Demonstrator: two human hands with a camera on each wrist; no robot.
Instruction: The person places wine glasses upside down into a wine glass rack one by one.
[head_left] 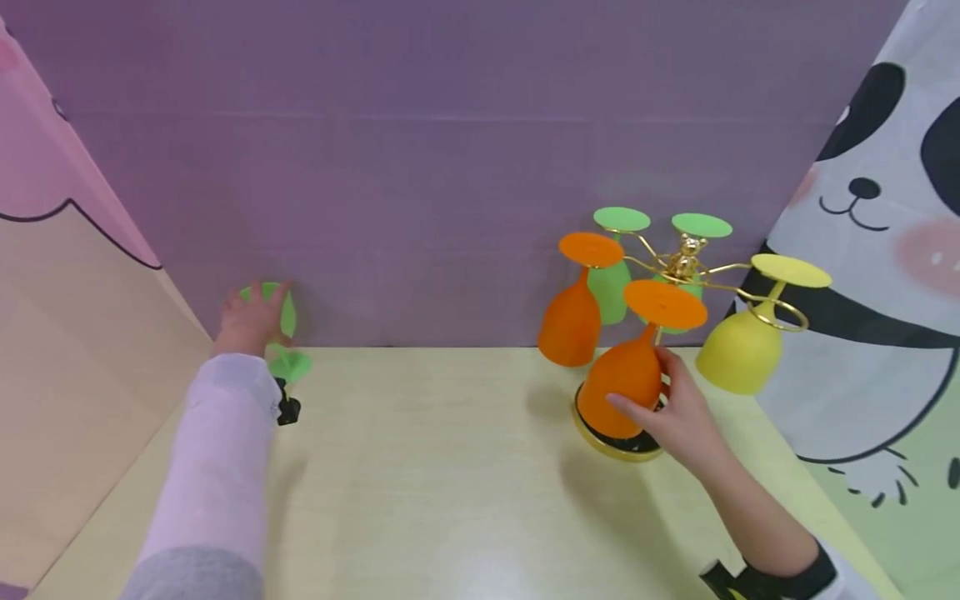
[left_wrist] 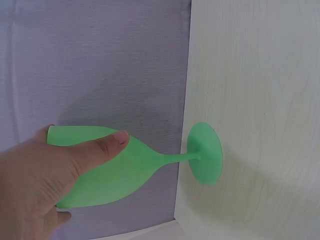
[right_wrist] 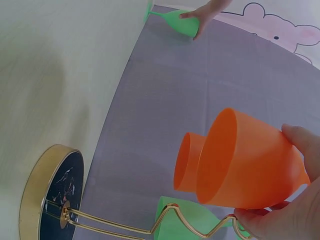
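My left hand [head_left: 250, 323] grips a green goblet [left_wrist: 120, 172] around its bowl, thumb along the side. That goblet stands upright at the back left, its round foot [left_wrist: 207, 152] down at the table. On the right, my right hand [head_left: 686, 417] holds the bowl of an orange goblet [head_left: 618, 379] between thumb and fingers. This goblet is upside down, its foot uppermost at the front of a gold goblet rack [head_left: 684, 265]. In the right wrist view, the orange bowl [right_wrist: 250, 165] opens away from my palm.
Another orange goblet [head_left: 572, 325], a yellow goblet [head_left: 742, 350] and green goblets [head_left: 609, 292] hang upside down around the rack. Its round black base has a gold rim [head_left: 622, 454]. A purple wall covering [head_left: 412, 208] borders the table [head_left: 420, 467] behind; a panda-printed sheet [head_left: 885, 275] flanks the right.
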